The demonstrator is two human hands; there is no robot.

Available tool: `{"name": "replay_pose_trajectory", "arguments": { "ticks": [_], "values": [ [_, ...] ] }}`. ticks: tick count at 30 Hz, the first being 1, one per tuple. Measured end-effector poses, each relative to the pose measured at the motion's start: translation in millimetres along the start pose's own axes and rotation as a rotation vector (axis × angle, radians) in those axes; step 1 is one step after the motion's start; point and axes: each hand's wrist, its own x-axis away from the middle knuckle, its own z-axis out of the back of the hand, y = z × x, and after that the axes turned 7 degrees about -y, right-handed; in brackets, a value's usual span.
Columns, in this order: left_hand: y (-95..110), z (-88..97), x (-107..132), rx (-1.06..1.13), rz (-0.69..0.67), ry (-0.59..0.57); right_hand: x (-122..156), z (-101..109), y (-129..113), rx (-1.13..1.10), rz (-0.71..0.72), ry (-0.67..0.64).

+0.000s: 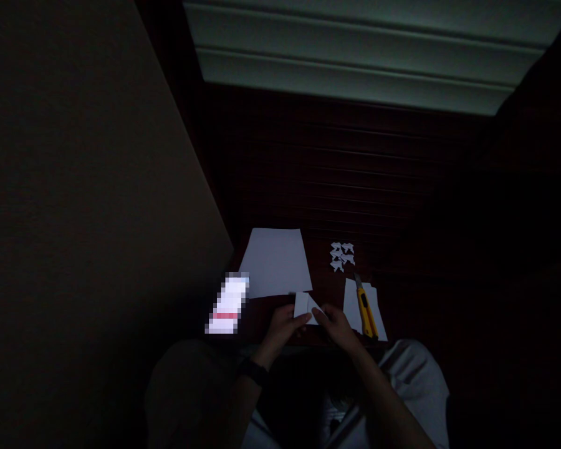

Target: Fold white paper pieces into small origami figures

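In dim light, my left hand (284, 325) and my right hand (335, 325) both pinch a small white piece of paper (305, 305), partly folded, just above the near edge of a dark table (322, 212). The fingers of each hand are closed on the paper's lower edge. A dark watch sits on my left wrist. To the right of my hands a yellow utility knife (366, 310) lies on a small white sheet (353, 302).
A larger white sheet (275, 260) lies beyond my hands. Several small folded white paper shapes (341, 255) are grouped at the back right. A lit, blurred screen (228, 304) glows at the left. A tan wall stands at the left; my knees show below.
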Motion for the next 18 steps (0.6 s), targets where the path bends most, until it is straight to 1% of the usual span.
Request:
{"name": "replay_pose_trajectory", "arguments": {
  "ticks": [3,7,12,14,17,18],
  "values": [
    [-2.6,0.6,-0.9,-0.012,-0.002,-0.006,-0.3,1.5,-1.7,0.043,0.039,0.01],
    [-5.8,2.0,-2.7,-0.031,-0.009,-0.017,-1.2,1.1,-1.0,0.072,0.048,0.022],
    [-4.6,2.0,-2.2,-0.029,-0.014,-0.043,-1.5,-0.2,1.0,0.048,0.055,0.026],
    [-2.6,1.8,-0.8,-0.022,-0.015,-0.038,-1.1,0.0,2.7,0.004,-0.003,-0.013],
    [0.9,2.2,2.0,-0.007,-0.016,-0.03,-0.3,2.8,4.8,-0.088,-0.143,-0.119],
    [1.9,2.5,2.8,-0.006,-0.015,-0.032,-0.2,4.3,4.8,-0.122,-0.167,-0.154]
  ]
}}
